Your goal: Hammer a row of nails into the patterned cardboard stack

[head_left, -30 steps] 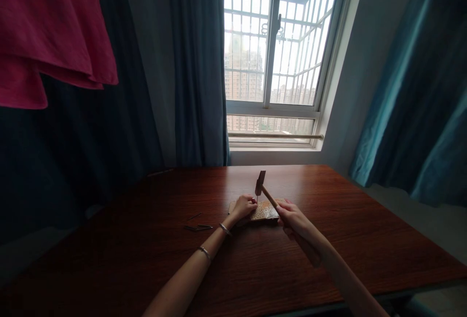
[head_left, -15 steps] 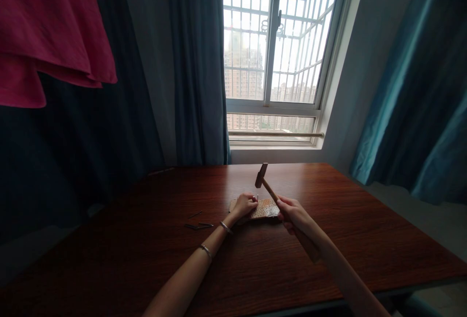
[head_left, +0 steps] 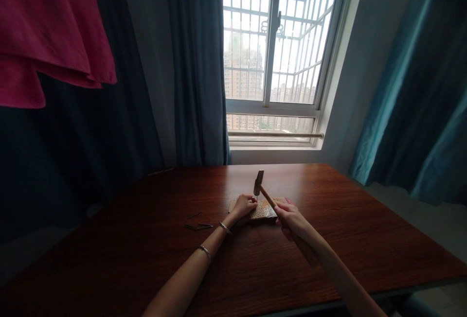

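A small light wooden board [head_left: 264,210] dotted with holes lies on the dark wooden table [head_left: 146,258]. My left hand [head_left: 243,205] rests on its left end, fingers pinched on an upright nail [head_left: 257,199]. My right hand [head_left: 292,221] is wrapped round the wooden handle of a small hammer [head_left: 260,184]. The hammer's metal head sits right on top of the nail.
A few loose nails [head_left: 199,225] lie on the table to the left of my left arm. Behind the table are a barred window [head_left: 272,54] and teal curtains [head_left: 419,88]. A red cloth [head_left: 51,30] hangs at the upper left.
The hammer rose half a second ago and has come down again onto the nail. My left hand has kept its hold on the nail.
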Available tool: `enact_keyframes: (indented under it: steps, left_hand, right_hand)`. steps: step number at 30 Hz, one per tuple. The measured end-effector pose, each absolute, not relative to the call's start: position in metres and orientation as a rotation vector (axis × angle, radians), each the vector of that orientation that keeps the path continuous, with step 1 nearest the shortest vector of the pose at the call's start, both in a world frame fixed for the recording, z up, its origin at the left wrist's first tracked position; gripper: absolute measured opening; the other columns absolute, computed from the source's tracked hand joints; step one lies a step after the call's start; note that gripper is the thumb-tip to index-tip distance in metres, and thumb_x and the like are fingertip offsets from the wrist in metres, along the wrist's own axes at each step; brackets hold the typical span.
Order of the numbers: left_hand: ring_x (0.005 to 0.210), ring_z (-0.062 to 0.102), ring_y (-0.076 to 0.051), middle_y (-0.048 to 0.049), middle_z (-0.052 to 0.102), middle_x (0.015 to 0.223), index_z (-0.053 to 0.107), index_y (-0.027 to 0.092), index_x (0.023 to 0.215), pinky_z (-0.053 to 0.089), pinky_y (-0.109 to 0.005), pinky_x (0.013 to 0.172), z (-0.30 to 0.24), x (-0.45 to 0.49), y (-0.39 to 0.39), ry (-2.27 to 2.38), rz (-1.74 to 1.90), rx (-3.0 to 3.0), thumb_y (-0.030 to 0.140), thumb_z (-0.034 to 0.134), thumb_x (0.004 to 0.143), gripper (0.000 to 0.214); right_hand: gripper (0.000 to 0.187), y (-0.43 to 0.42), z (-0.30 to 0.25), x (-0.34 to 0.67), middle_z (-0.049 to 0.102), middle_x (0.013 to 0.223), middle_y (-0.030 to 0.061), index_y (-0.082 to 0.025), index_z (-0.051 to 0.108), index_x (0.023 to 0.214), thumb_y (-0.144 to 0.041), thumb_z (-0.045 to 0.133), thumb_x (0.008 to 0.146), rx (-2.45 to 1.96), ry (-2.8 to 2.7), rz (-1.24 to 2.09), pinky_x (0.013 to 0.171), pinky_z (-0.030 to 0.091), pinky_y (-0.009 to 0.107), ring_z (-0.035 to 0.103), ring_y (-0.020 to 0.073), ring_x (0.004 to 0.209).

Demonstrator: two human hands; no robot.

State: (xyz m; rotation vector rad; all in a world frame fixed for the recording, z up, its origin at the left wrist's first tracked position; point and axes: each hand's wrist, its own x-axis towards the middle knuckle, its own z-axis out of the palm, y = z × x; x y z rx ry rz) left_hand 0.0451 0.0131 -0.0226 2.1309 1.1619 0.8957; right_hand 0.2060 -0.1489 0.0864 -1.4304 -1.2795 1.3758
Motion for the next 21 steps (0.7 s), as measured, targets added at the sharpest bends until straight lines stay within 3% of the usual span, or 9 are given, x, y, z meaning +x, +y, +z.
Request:
enact_keyframes:
  steps: [21]
  left_hand:
    - [0.069, 0.059, -0.015, -0.0022, 0.067, 0.072, 0.067, 0.014, 0.072, 0.039, -0.022, 0.063, -0.0251, 0.0460, 0.0160, 1.203, 0.915, 2.128, 0.028, 0.055, 0.066, 0.019]
  right_hand:
    - [0.035, -0.1515, 0.0814, 0.2078, 0.043, 0.055, -0.0069, -0.021, 0.045, 0.100, -0.049, 0.041, 0.079, -1.379, -1.284, 1.398, 0.028, 0.027, 0.017, 0.034, 0.0044, 0.030]
